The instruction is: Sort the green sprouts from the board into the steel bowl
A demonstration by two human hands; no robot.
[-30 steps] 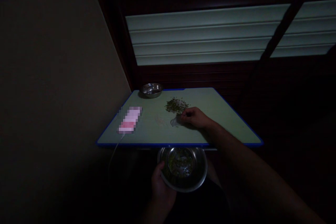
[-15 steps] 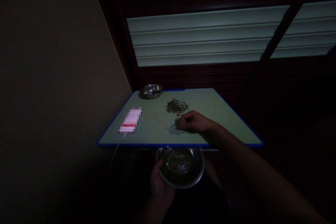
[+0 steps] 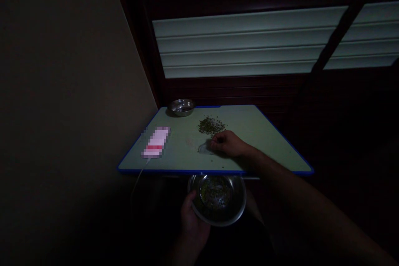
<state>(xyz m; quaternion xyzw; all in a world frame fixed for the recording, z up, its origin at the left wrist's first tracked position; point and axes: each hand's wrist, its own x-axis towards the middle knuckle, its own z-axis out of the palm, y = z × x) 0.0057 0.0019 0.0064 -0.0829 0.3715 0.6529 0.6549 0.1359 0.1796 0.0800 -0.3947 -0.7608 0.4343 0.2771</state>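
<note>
Right hand (image 3: 230, 144) has edged left; nearer bowl (image 3: 238, 200) holds greenish grains (image 3: 212, 194).

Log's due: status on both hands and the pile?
Left hand gripping metal bowl. Right hand at pale see-through piece, hold unclear. Grain pile just beyond, on table. Phone off left.

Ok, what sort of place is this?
Probably a dim corner of a room at home, though I can't be sure. Clues: the blue-edged table, the dark panelling with pale slats behind it, and the held metal bowl by the near edge.
</note>
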